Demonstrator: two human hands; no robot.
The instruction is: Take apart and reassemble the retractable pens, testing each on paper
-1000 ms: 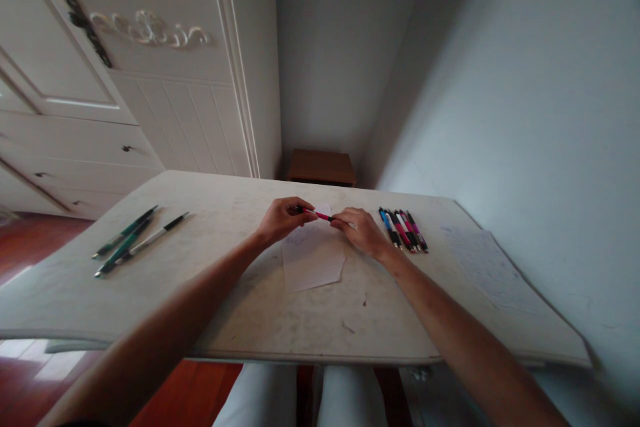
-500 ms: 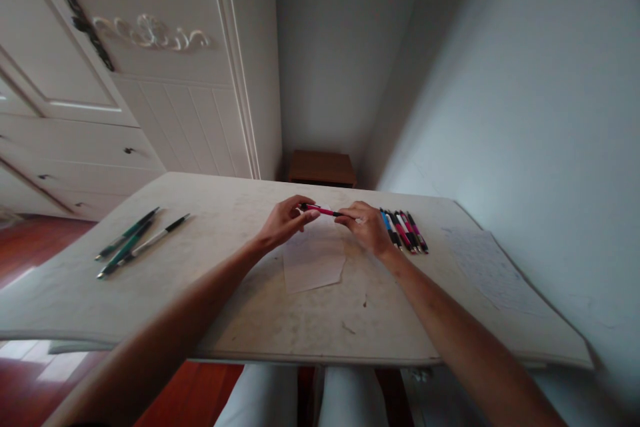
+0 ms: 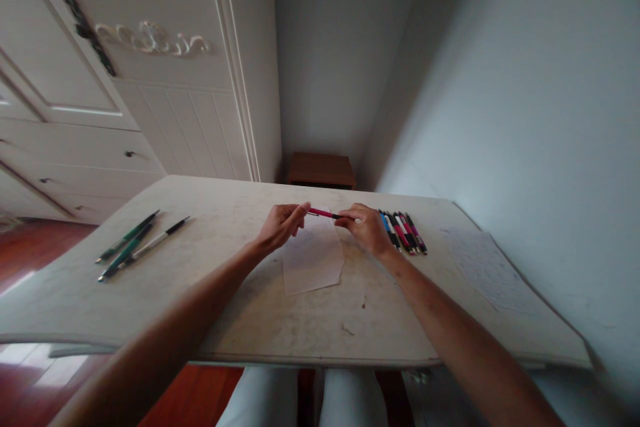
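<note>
Head view: pink pen [image 3: 323, 213] bridges left fingers [image 3: 299, 213] and right fingers [image 3: 357, 210].

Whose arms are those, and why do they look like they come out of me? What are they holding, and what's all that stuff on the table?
There's no robot here, just a person's two bare hands. The camera is worn on the person's head, looking forward and down, so you see what they would see.

The left hand and the right hand hold a pink pen between them, one near each end. Below it, a paper lies on the table.

Over on the left are three pens, two green and one white and black. On the right is a row of pens in several colors, and beyond it a sheet with faint marks, too blurry to read.
</note>
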